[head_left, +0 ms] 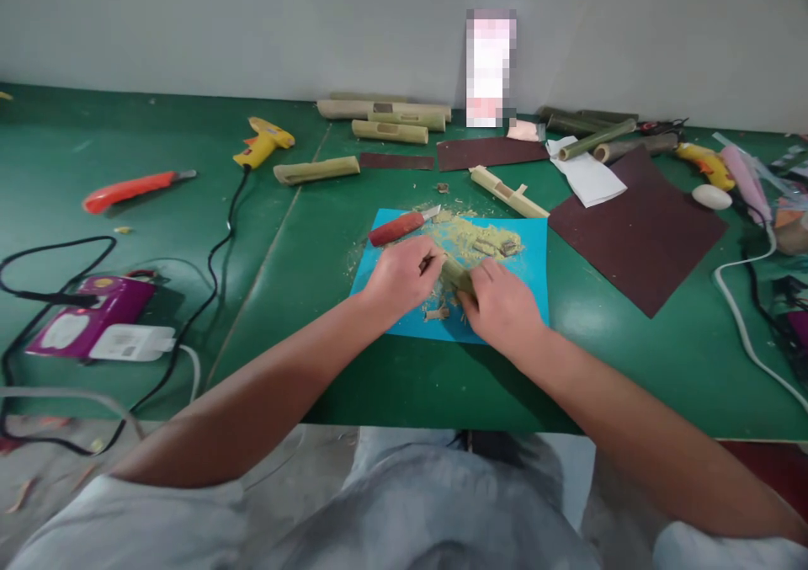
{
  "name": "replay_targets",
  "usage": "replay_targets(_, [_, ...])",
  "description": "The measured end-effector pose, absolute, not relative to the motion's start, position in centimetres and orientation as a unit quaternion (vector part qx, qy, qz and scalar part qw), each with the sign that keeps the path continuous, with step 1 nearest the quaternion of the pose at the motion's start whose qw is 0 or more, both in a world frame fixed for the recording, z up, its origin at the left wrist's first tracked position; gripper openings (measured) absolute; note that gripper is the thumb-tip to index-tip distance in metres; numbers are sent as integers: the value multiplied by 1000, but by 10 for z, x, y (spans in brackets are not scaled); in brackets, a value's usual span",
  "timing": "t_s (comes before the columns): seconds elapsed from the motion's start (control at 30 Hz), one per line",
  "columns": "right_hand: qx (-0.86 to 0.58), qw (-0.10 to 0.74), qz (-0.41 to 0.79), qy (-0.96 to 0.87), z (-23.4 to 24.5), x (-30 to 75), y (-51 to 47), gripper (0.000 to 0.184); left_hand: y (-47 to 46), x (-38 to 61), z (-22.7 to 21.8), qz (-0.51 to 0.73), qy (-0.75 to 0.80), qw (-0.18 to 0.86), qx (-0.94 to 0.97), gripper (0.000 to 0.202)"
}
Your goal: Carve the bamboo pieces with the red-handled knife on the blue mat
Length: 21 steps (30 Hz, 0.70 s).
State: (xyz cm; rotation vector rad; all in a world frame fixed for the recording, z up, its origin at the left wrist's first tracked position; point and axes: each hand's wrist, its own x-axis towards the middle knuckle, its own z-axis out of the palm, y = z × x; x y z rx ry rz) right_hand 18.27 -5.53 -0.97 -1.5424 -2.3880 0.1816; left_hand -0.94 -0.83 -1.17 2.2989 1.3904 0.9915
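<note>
Over a blue sheet (536,254), a short bamboo tube (457,274) lies between my two hands. My right hand (507,307) is closed around its right end. At the other end, my left hand (404,277) is closed with thumb and fingers pinched against the tube. A small dark patch shows between those fingers; I cannot tell whether it is shadow or a held piece. Behind my left hand, a red-handled knife (399,228) rests on the sheet. Yellowish bamboo dust (470,235) and small scraps are scattered about, with a curled scrap (437,312) below the tube.
Cut bamboo tubes (390,132) line the back near the wall. Dark brown sheets (640,225) lie right. A yellow glue gun (262,145), an orange cutter (135,191) and a purple box (94,313) with cables are left. A blurred-out upright panel (489,69) leans behind.
</note>
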Motion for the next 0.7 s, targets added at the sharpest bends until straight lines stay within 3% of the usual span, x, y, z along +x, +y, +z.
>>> replay_targets(0.7, [-539,140,51,-829,-10,182,-55,16,-8,-9,-13,326,494,140,794,23])
